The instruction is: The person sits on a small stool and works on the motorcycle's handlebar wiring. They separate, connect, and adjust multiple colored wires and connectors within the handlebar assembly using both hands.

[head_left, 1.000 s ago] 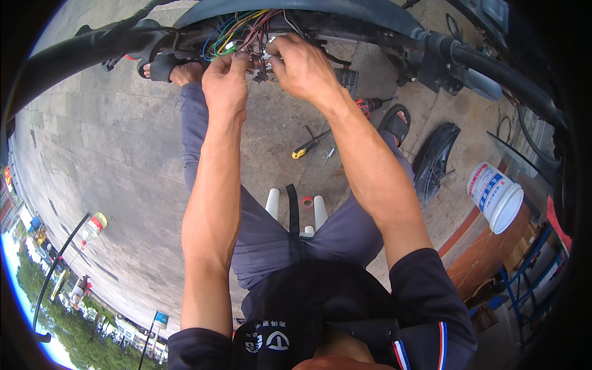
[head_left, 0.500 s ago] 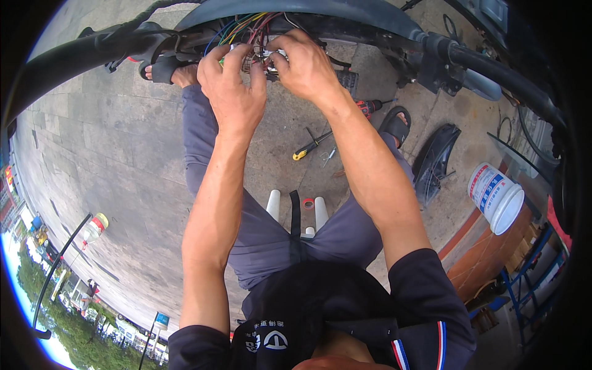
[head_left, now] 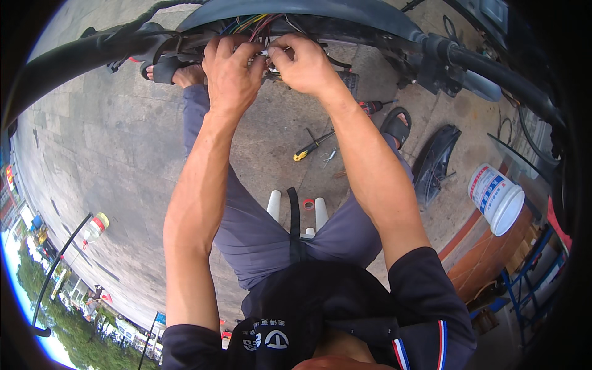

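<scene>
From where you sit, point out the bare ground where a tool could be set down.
The widest free patch is the paving left of the left leg, out to the bottle. A smaller gap lies between the yellow-handled screwdriver and the white stool. The right side is crowded: sandal, black panel, white bucket.

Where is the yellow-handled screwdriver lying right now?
In the head view, the screwdriver lies on the paved ground between the person's forearms, below the right hand and left of the sandal.
</scene>
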`<state>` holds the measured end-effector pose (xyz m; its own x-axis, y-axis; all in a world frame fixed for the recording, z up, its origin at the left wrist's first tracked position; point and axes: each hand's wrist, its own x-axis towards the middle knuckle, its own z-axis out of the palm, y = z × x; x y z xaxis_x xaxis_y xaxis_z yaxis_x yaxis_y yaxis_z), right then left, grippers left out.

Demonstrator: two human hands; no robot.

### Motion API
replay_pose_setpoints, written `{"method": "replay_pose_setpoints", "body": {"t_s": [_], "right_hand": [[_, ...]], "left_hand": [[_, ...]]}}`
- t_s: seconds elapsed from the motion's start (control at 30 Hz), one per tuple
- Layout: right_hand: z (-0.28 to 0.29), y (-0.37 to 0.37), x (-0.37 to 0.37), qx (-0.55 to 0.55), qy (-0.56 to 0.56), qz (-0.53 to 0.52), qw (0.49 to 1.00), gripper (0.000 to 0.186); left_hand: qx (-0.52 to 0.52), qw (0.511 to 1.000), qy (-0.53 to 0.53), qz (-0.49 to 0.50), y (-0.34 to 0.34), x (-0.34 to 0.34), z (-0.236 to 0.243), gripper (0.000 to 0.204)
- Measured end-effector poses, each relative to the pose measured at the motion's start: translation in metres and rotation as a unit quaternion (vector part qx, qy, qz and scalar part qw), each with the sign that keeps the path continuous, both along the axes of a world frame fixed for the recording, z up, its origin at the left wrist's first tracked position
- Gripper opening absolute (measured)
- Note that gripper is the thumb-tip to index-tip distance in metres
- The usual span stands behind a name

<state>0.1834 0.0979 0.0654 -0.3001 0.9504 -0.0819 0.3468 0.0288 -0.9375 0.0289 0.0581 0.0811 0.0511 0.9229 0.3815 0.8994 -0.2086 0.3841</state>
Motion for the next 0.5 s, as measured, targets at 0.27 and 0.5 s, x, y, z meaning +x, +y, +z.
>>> {"method": "replay_pose_setpoints", "body": {"t_s": [0.27, 0.5], "right_hand": [[0.005, 0.0, 0.002, -0.099, -0.01, 0.009, 0.995, 0.024], [0.006, 0.003, 0.003, -0.092, -0.028, 0.021, 0.995, 0.027]], "left_hand": [[-0.01, 1.0, 0.005, -0.002, -0.003, 0.001, 0.009, 0.019], [-0.091, 0.993, 0.076, 0.002, -0.007, 0.002, 0.028, 0.025]]}}
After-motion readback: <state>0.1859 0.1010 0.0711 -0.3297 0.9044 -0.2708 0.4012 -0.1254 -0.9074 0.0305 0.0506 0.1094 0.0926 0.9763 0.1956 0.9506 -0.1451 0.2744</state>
